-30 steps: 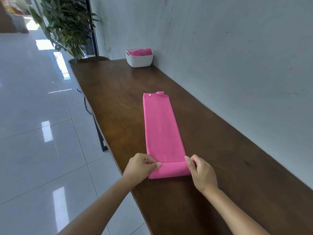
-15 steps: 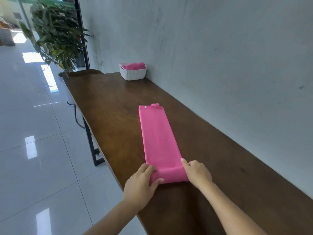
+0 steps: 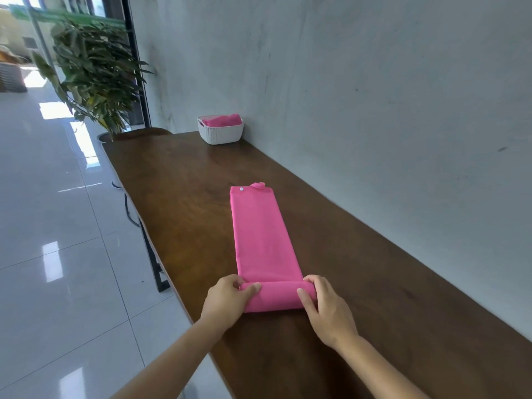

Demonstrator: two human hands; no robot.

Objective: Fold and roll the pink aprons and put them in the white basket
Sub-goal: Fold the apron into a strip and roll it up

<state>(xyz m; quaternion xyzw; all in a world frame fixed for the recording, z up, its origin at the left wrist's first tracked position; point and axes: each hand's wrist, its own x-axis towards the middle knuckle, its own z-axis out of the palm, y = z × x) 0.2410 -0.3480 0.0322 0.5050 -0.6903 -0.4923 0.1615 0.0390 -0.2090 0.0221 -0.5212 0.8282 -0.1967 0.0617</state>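
A pink apron (image 3: pixel 260 237), folded into a long narrow strip, lies on the brown wooden table (image 3: pixel 184 197) and points away from me. Its near end is rolled into a thick tube. My left hand (image 3: pixel 230 300) grips the left end of that roll, thumb on top. At the roll's right end my right hand (image 3: pixel 325 306) curls its fingers over the cloth. A white snap sits at the strip's far corner. The white basket (image 3: pixel 221 133) stands at the table's far end against the wall, with a rolled pink apron (image 3: pixel 223 120) inside.
A grey wall (image 3: pixel 374 96) runs along the table's right side. The table's left edge drops to a glossy tiled floor (image 3: pixel 51 254). A leafy potted plant (image 3: pixel 92 73) stands past the far end. Black metal table legs (image 3: pixel 152 260) show below the edge.
The roll at the near end has grown thicker and moved a little up the strip. Both hands have shifted with it and wrap its ends.
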